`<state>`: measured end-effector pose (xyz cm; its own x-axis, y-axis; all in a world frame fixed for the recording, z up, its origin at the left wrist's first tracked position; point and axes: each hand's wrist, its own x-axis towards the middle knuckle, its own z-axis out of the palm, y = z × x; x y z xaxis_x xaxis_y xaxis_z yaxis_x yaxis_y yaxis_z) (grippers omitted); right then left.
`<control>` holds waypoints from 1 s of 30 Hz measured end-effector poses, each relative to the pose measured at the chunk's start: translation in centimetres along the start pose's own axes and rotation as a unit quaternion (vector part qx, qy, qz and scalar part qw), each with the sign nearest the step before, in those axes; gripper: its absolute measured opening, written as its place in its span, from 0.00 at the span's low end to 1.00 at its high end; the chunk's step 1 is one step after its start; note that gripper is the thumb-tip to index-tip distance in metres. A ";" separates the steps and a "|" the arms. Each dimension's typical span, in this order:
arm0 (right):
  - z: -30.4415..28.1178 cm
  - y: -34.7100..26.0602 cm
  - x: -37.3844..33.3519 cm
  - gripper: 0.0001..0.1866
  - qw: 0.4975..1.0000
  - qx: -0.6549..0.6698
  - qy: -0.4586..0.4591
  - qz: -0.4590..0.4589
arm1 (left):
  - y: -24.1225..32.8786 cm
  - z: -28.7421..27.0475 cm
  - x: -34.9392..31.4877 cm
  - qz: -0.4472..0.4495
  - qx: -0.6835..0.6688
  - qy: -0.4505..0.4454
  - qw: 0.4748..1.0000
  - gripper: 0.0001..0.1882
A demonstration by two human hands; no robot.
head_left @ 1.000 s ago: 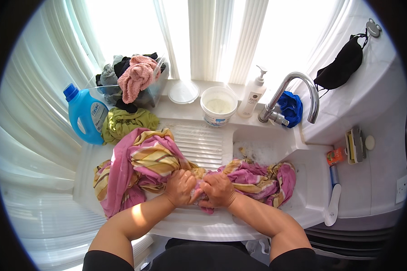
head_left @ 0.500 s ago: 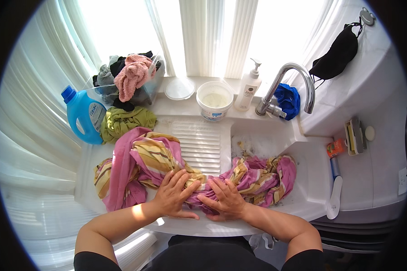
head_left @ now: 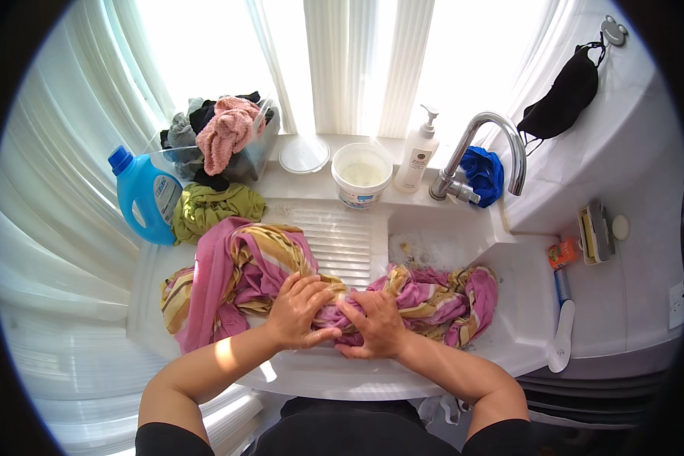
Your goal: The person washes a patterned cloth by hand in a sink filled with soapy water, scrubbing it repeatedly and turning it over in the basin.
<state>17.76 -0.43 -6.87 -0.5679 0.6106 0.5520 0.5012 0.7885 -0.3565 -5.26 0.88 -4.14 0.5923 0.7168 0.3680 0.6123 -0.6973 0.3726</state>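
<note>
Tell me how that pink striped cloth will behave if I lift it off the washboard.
The cloth is bunched in folds under both the left hand and right hand, so it is probably floppy and will sag. It trails into the sink, so it is likely wet, heavy and dripping.

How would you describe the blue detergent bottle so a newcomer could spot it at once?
Start at the white sink unit under the curtained window. Go to its far left edge, beside the crumpled green cloth. The detergent bottle stands upright there: the only bright blue, capped plastic jug among soft piles of laundry.
</note>
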 end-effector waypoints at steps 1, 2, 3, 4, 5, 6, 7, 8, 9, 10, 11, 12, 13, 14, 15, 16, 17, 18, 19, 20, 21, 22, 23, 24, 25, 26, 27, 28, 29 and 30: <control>-0.5 -1.7 -1.9 0.42 0.998 -0.038 -0.025 -0.033 | 1.4 -0.3 -2.6 0.012 0.026 -0.019 0.999 0.37; 0.3 -2.5 -3.4 0.41 0.995 -0.085 -0.003 -0.056 | 1.9 0.5 -5.1 0.040 0.078 0.005 0.996 0.41; 1.0 -2.1 -3.7 0.39 0.981 -0.164 0.019 -0.098 | 1.7 1.7 -5.8 0.055 0.107 0.037 0.992 0.40; 2.2 -1.3 -3.1 0.37 0.985 -0.152 0.027 -0.079 | 0.7 3.1 -5.3 0.040 0.094 0.051 0.993 0.37; 3.2 0.0 -1.7 0.35 0.987 -0.142 0.038 -0.064 | -0.4 3.9 -3.8 0.027 0.085 0.068 0.994 0.34; 3.3 1.9 0.1 0.30 0.996 -0.082 0.016 -0.015 | -1.4 2.7 0.0 0.008 0.020 0.093 0.995 0.27; 2.9 3.3 2.5 0.29 0.995 -0.062 -0.058 0.051 | -3.1 3.3 1.8 -0.039 0.039 0.115 0.992 0.21; 3.3 5.4 4.1 0.28 0.994 -0.041 -0.043 0.095 | -3.8 3.5 4.4 -0.094 0.039 0.090 0.991 0.18; 3.2 7.0 5.2 0.26 0.991 -0.010 -0.027 0.129 | -4.5 3.7 6.3 -0.091 0.044 0.113 0.988 0.18; 3.0 7.8 6.3 0.24 0.984 -0.018 -0.027 0.176 | -5.5 4.3 7.6 -0.161 0.073 0.077 0.981 0.18; 2.4 7.8 7.0 0.24 0.979 -0.026 -0.030 0.201 | -6.4 5.0 8.3 -0.148 0.086 0.085 0.982 0.18; 2.4 7.3 7.4 0.23 0.973 -0.028 -0.038 0.226 | -6.9 5.4 8.2 -0.141 0.099 0.090 0.981 0.18; 2.4 6.7 7.6 0.23 0.966 -0.030 -0.046 0.251 | -7.1 5.6 7.8 -0.134 0.112 0.094 0.980 0.18; 2.3 5.8 6.7 0.24 0.977 -0.028 -0.024 0.208 | -6.5 4.7 7.0 -0.102 0.140 0.038 0.984 0.17; 2.2 4.8 5.0 0.25 0.985 -0.034 0.001 0.167 | -5.0 3.5 6.3 -0.110 0.085 0.009 0.990 0.18; 2.3 3.5 3.6 0.26 0.992 -0.031 0.026 0.118 | -3.1 1.8 4.6 -0.124 0.036 -0.020 0.991 0.19; 1.1 0.8 2.3 0.30 0.997 -0.035 -0.009 0.067 | -1.6 0.8 1.9 -0.073 0.008 -0.019 0.997 0.23; 0.6 -1.3 0.3 0.37 0.999 -0.014 -0.013 0.033 | -0.5 0.5 -0.7 0.015 -0.002 0.011 1.000 0.28; 0.3 -2.9 -1.7 0.42 0.999 -0.031 -0.021 0.006 | 1.4 -0.7 -2.6 0.054 0.026 -0.004 0.998 0.34; -0.1 -4.0 -2.8 0.39 0.994 -0.098 -0.028 -0.026 | 2.3 -1.0 -4.7 0.065 0.043 -0.029 0.997 0.38; 0.6 -4.1 -3.1 0.36 0.992 -0.124 0.003 -0.039 | 2.3 -0.7 -5.9 0.078 0.076 -0.041 0.993 0.38; 2.0 -3.0 -3.1 0.34 0.988 -0.148 0.006 -0.051 | 2.0 0.4 -5.5 0.066 0.071 0.008 0.995 0.36; 2.9 -1.8 -2.3 0.32 0.983 -0.173 0.009 -0.066 | 1.4 1.7 -5.0 0.053 0.069 0.060 0.994 0.34; 2.4 -0.9 -0.1 0.31 0.991 -0.122 -0.056 0.007 | -0.4 2.4 -3.4 0.020 0.032 0.060 0.997 0.29; 1.9 -0.3 2.3 0.29 0.987 -0.063 -0.122 0.080 | -2.1 2.1 -1.5 -0.019 -0.001 0.056 0.998 0.24; 2.0 1.2 3.6 0.29 0.989 -0.027 -0.094 0.110 | -2.6 1.9 0.5 -0.087 -0.010 0.041 0.995 0.20; 2.6 3.3 4.8 0.28 0.990 0.008 -0.059 0.131 | -3.0 1.7 2.7 -0.152 -0.010 0.032 0.988 0.18; 3.4 4.8 5.3 0.28 0.987 0.001 -0.040 0.156 | -3.6 1.8 4.3 -0.189 0.013 0.012 0.982 0.17; 3.6 5.5 5.8 0.28 0.983 -0.007 -0.018 0.183 | -4.0 1.9 5.5 -0.222 0.036 -0.008 0.974 0.17; 3.6 5.5 5.8 0.29 0.981 -0.006 -0.012 0.195 | -4.0 1.7 5.9 -0.235 0.022 -0.024 0.972 0.16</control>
<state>14.86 7.69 -8.39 -0.3471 0.8669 0.3578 0.6905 0.4944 -0.5280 -3.29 7.93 -4.88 0.2659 0.9558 0.1256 0.8421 -0.2938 0.4523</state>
